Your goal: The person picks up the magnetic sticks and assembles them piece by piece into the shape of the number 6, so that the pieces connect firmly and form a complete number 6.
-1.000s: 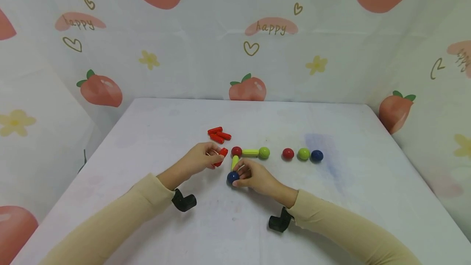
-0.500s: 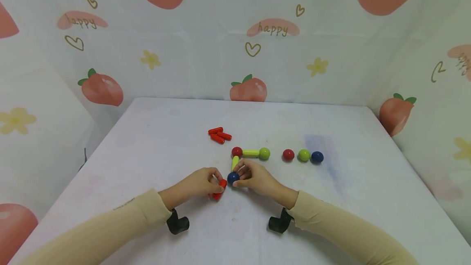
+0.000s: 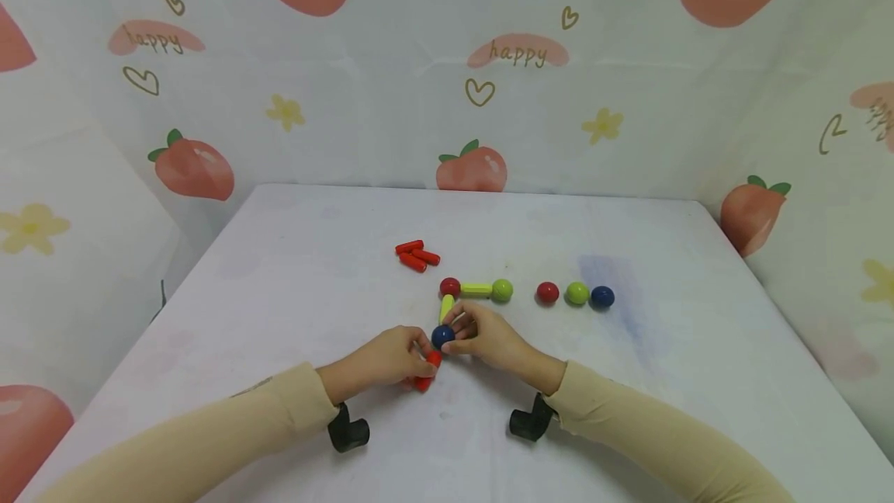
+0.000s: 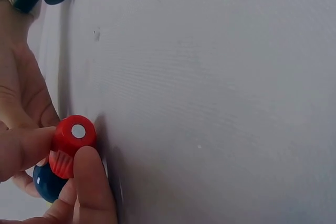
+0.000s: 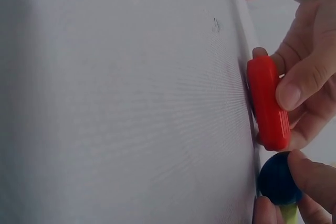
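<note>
My left hand (image 3: 382, 359) pinches a red rod (image 5: 268, 103) between thumb and fingers, its near end showing a pale round disc in the left wrist view. The rod's other end is right at a dark blue ball (image 3: 442, 336). My right hand (image 3: 494, 340) holds that ball between thumb and fingers. From the ball a yellow-green rod (image 3: 447, 307) runs back to a red ball (image 3: 450, 286). A second yellow-green rod (image 3: 477, 290) leads right from there to a green ball (image 3: 502, 290), so the joined pieces form a corner.
Three loose red rods (image 3: 417, 257) lie in a small pile behind the left hand. To the right, a red ball (image 3: 548, 293), a green ball (image 3: 576, 293) and a blue ball (image 3: 602, 297) stand in a row on the white-covered table (image 3: 335, 227).
My left hand has brought the red rod toward the table's front, then right to the blue ball. The right hand has kept its place on the ball.
</note>
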A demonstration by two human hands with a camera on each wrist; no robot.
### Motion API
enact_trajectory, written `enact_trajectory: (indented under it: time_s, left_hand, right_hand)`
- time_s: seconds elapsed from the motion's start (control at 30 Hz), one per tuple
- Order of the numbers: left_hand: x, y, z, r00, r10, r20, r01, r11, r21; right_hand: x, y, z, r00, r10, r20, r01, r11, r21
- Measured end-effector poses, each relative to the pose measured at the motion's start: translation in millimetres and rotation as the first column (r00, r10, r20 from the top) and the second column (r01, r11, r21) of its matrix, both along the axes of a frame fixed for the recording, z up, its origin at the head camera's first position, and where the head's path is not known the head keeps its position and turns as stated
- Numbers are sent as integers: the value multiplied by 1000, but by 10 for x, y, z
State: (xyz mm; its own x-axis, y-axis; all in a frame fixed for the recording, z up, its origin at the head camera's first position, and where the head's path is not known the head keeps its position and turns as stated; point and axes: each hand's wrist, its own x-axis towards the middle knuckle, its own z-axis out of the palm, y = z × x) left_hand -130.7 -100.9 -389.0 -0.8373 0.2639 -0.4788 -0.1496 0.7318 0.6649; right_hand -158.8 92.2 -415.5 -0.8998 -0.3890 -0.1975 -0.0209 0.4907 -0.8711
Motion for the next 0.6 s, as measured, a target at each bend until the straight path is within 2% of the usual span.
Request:
enact_trajectory:
  time_s: [0.3,0.6]
  left_hand:
    - [4,107,37,1000,16,0,-16,999,-29]
    - [-2,116,49,998,54,29,-54,998,12]
  right_hand:
    - [-14,12,-2,1000,8,5,-8,1000,-13]
    - [-12,14,7,1000,19,3,-18,999,-29]
